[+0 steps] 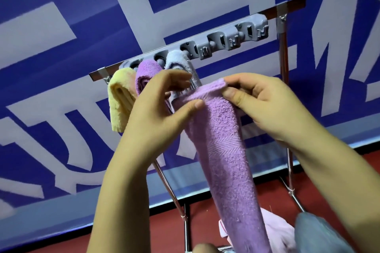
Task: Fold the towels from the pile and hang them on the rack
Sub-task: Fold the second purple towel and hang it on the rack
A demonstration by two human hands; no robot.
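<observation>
**Fourth towel raised toward the next free clip**

While both my hands hold the folded purple towel (pixel 224 150) up in front of the rack (pixel 205 45), its top end sits level with the hung towels. My right hand (pixel 265 104) pinches the top fold between thumb and fingertips; my left hand (pixel 162 107) presses its thumb on the left edge, its other fingers loosely extended, so it steadies more than grips. The towel's long axis runs down and slightly right, and its tail hangs low toward the pale pink cloth (pixel 279 232) of the pile.

Beyond my hands, three towels already hang at the rack's left: yellow towel (pixel 119 98), a second purple hung towel (pixel 147 74) and grey towel (pixel 181 63). The free grey clips (pixel 232 41) lie farther and to the right, just above the pinched end. I judge the right hand nearer them, so it should lead.
</observation>
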